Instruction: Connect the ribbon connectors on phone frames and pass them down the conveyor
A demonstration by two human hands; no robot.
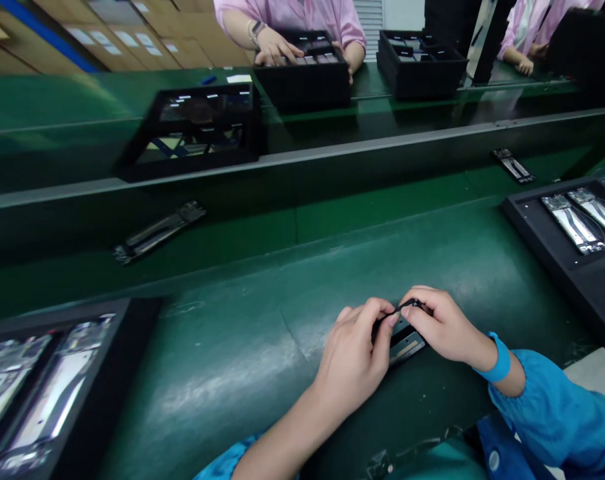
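Near the front of the green work surface, both my hands grip a phone frame [406, 345] with a metal inner plate. My left hand [356, 343] pinches its left side between thumb and fingers. At its upper right end, the thumb and fingers of my right hand [440, 323] close on the frame's corner and a thin black strip. That strip spans the gap between the two hands; its exact kind I cannot make out. The frame lies tilted, its lower edge close to the surface. My fingers hide much of its left and upper parts.
A black tray [132, 360] with phone assemblies stands at left, another black tray [547, 247] at right. Single phone assemblies lie at the back left [157, 232] and back right [513, 165]. Beyond a raised ledge, a person in pink [302, 17] handles a black box [305, 87].
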